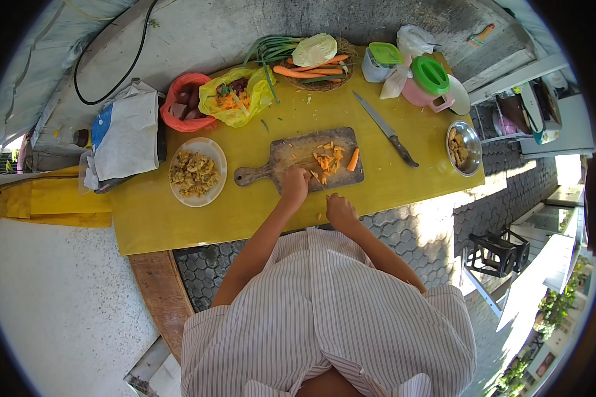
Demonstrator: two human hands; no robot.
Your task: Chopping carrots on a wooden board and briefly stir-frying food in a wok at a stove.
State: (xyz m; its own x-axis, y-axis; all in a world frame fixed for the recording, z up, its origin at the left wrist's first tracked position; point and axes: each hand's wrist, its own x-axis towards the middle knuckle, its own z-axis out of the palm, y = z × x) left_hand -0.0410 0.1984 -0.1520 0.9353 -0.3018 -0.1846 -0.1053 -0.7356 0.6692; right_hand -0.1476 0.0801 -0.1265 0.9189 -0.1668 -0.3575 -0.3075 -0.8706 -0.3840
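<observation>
A wooden cutting board (298,149) with a handle lies before me on the table. My left hand (294,187) rests at its near edge, pinching an orange piece of carrot (308,175) mostly hidden by the fingers. Just right of it, my right hand (341,211) is closed around a small knife (323,185), whose thin blade points toward the carrot piece. Cut carrot bits (330,160) are heaped on the board's right half. Beside them lies a larger carrot chunk (353,160).
A large kitchen knife (377,116) lies right of the board. A plate (180,197) of fried food is left; a metal bowl (472,168) stands far right. Behind are a red bag (171,119), a yellow bag (246,119), a vegetable basket (308,88) and a pink green-lidded pitcher (419,94).
</observation>
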